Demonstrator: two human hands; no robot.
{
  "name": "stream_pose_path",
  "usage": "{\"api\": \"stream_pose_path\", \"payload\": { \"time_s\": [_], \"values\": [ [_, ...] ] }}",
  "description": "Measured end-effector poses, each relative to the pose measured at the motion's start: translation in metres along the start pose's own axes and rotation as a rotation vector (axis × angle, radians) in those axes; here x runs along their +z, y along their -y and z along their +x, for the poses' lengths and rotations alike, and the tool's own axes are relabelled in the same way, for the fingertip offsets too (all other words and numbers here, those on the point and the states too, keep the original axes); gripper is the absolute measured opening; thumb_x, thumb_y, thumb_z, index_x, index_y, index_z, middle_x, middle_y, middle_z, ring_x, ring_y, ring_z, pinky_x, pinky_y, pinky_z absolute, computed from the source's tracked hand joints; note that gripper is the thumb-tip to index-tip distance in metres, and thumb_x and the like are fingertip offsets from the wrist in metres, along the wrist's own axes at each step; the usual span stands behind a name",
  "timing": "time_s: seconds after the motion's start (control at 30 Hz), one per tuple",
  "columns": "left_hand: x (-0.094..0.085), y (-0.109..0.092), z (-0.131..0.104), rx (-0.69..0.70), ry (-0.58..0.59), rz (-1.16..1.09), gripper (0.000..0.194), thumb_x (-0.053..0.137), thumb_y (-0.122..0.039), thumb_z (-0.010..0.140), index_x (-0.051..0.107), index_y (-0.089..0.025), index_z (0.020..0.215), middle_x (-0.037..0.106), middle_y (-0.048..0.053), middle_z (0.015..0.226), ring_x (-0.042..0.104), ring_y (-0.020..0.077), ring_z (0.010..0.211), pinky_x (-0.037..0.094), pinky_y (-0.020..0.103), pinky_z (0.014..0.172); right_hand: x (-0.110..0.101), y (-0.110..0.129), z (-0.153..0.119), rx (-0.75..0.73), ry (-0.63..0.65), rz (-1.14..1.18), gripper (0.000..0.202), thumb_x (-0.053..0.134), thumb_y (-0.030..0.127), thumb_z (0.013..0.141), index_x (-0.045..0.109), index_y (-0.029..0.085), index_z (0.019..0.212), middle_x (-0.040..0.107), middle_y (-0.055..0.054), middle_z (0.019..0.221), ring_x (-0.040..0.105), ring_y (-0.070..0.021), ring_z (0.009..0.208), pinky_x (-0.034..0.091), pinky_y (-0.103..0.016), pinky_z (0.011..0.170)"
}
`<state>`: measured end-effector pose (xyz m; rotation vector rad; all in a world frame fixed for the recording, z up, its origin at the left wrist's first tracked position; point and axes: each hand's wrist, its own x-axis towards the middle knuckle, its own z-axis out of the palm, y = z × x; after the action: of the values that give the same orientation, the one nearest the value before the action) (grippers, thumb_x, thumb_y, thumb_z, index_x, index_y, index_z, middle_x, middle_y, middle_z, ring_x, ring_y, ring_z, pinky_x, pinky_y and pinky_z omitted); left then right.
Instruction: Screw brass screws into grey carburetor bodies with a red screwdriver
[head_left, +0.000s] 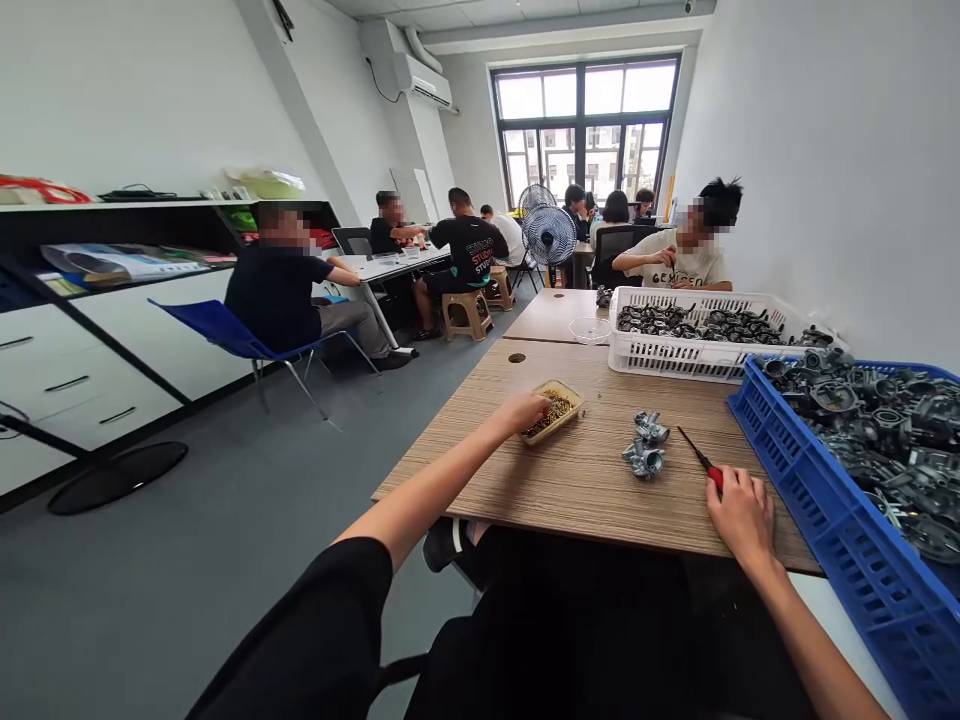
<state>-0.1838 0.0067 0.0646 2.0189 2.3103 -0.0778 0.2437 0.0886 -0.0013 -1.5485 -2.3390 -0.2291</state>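
My left hand (528,410) reaches into a small yellowish tray (574,398) of brass-coloured parts (556,410); its fingertips are among them, and what they pinch, if anything, is hidden. My right hand (741,510) rests on the wooden table (555,480), closed over the red handle of a screwdriver (699,452), whose dark shaft points away to the upper left. Between my hands a few grey metal carburetor bodies (643,458) sit close together on the table.
A blue crate (847,500) heaped with metal bodies borders the right side. Behind it stands a white crate (675,355) of similar parts, beside a clear dish (590,330). A person (686,250) works across the table. Other people sit at tables further back.
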Motion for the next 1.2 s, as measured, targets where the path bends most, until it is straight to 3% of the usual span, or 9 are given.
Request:
{"api": "stream_pose_path", "payload": {
  "time_s": [0.43,0.63,0.97,1.2],
  "values": [
    [-0.007,0.001,0.005,-0.031,0.052,0.002,0.016,0.059,-0.021,0.088,0.074,-0.02,0.092,0.075,0.009,0.095,0.068,0.0205,0.085,0.047,0.026,0.074,-0.004,0.002,0.0,0.015,0.018,0.007,0.027,0.045,0.031,0.101,0.066,0.017,0.111,0.067,-0.015,0.116,0.058,-0.0294,0.108,0.04,-0.038,0.082],
    [-0.006,0.001,0.008,-0.059,0.062,-0.009,0.021,0.055,-0.027,0.091,0.072,-0.019,0.082,0.075,0.008,0.088,0.065,0.0181,0.075,0.046,0.026,0.071,-0.003,0.001,0.0,0.004,0.004,0.025,0.027,0.045,0.03,0.101,0.066,0.016,0.11,0.068,-0.016,0.116,0.058,-0.0296,0.105,0.04,-0.039,0.079],
    [-0.004,-0.001,0.013,-0.087,0.083,0.04,0.012,0.062,-0.021,0.083,0.072,-0.015,0.085,0.075,0.014,0.095,0.069,0.0228,0.083,0.048,0.027,0.073,-0.001,0.0,0.0,0.002,0.0,0.006,0.026,0.045,0.03,0.101,0.066,0.017,0.11,0.067,-0.015,0.116,0.058,-0.0293,0.105,0.039,-0.037,0.078],
    [-0.006,0.003,0.007,-0.08,0.062,-0.002,0.012,0.059,-0.023,0.082,0.07,-0.017,0.08,0.074,0.011,0.087,0.066,0.0211,0.075,0.042,0.027,0.064,-0.004,0.002,-0.001,0.01,0.007,0.01,0.028,0.045,0.03,0.101,0.066,0.015,0.113,0.067,-0.015,0.116,0.058,-0.0298,0.107,0.039,-0.038,0.08]
  ]
}}
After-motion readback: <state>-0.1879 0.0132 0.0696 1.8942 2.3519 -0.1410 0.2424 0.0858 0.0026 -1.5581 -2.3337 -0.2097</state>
